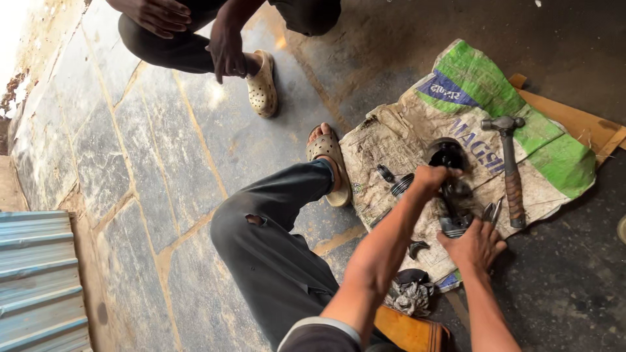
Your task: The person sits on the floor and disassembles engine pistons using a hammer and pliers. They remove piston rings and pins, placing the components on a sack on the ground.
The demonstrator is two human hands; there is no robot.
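Crouching over a spread woven sack (417, 124), the person presses the right hand (475, 244), fingers curled, onto the near end of a dark greasy metal part (454, 221). Just beyond, the left hand (430, 177) is closed on what seems to be that part's upper shaft. Farther right lies a hammer (510, 171). Beyond, another person's sandal (263, 83) rests on stone.

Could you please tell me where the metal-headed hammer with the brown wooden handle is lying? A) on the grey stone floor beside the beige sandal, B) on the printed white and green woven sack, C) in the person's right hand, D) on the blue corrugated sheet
B: the metal-headed hammer with the brown wooden handle lies flat on the printed white and green woven sack, untouched by either hand.
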